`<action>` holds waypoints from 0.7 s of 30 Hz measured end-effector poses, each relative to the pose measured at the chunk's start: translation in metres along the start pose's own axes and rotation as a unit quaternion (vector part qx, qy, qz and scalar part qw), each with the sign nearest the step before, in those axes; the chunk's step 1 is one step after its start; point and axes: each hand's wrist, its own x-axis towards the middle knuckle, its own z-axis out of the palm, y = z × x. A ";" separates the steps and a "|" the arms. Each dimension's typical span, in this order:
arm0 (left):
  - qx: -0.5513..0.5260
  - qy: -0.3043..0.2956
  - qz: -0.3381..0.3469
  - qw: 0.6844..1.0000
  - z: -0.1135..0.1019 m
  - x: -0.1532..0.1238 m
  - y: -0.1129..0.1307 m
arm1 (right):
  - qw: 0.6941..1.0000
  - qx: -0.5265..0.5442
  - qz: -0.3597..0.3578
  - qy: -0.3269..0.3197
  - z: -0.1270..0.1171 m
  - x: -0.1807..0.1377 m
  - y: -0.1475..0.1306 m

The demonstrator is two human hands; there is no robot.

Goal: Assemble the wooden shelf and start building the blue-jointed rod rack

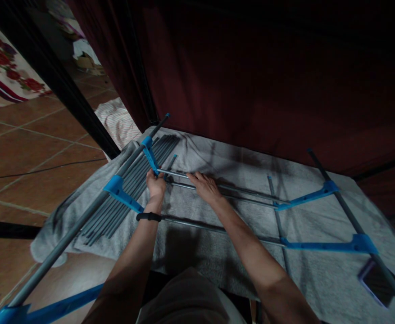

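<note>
A rack frame of grey metal rods and blue plastic connectors lies on a grey towel (pixel 224 252). My left hand (pixel 156 183) is closed around the tip of a blue connector (pixel 150 155) where a thin grey rod (pixel 183 173) meets it. My right hand (pixel 206 186) lies across two parallel thin rods, fingers curled over them. A black band sits on my left wrist. A long grey side rod (pixel 82 225) runs diagonally at left, with a second blue connector (pixel 121 193) on it.
A bundle of loose grey rods (pixel 133 184) lies on the towel at left. Blue connectors (pixel 310 195) and another long rod are at right. A dark phone (pixel 378 281) rests at lower right. A dark red curtain hangs behind. The floor at left is tiled.
</note>
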 end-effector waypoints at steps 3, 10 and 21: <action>0.033 0.019 0.018 0.999 -0.001 0.001 0.000 | 1.000 0.000 -0.003 -0.010 0.008 -0.001 0.000; 0.012 0.020 0.011 1.000 0.001 0.001 -0.006 | 1.000 0.013 0.006 -0.007 0.011 0.001 0.002; 0.032 0.013 0.015 0.999 0.002 0.000 -0.007 | 1.000 0.019 0.008 -0.023 0.012 0.004 0.001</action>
